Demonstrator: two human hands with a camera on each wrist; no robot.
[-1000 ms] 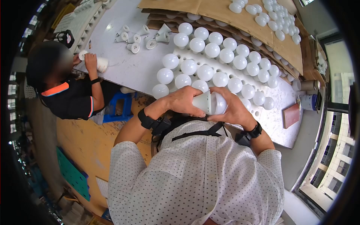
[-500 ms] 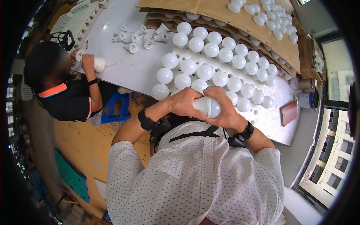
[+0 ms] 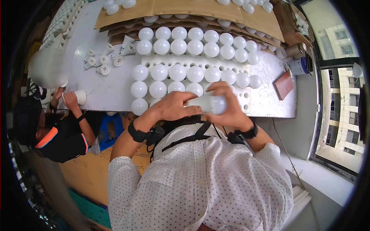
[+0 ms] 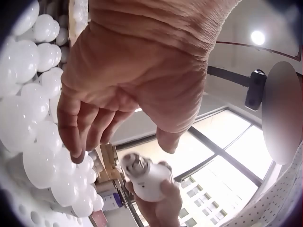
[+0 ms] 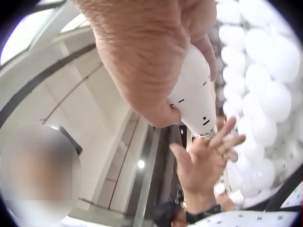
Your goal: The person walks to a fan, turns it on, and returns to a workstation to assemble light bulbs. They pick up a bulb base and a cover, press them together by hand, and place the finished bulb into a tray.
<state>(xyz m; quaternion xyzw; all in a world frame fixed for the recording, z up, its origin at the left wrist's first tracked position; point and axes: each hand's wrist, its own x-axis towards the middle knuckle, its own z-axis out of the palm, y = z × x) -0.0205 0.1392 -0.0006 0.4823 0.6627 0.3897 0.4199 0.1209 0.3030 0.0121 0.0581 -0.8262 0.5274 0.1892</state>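
Note:
In front of the chest, my right hand (image 3: 231, 109) grips a white LED light bulb (image 3: 210, 104) around its rounded dome end. The right wrist view shows thumb and fingers wrapped on the bulb (image 5: 195, 92), its threaded screw cap directed at my left hand (image 5: 203, 165). That left hand is spread, its fingers by the cap. From the left wrist, the open palm (image 4: 137, 71) shows nothing in it, with the bulb's body (image 4: 150, 182) a little beyond the fingertips. Rows of round white bulbs (image 3: 177, 72) stand just behind both hands.
A white perforated foam tray (image 3: 196, 61) holds the bulbs on the white table (image 3: 266, 104). Cardboard layers (image 3: 185, 9) with more bulbs are stacked behind. Several cone-shaped bulb bases (image 3: 103, 69) lie to the left, near another seated person (image 3: 58, 134). A reddish-brown block (image 3: 284, 85) lies at right.
Both hands were on the bulb earlier; the left fingers have since loosened and come off it, while the right keeps its grip. The head view has turned, shifting the table leftward.

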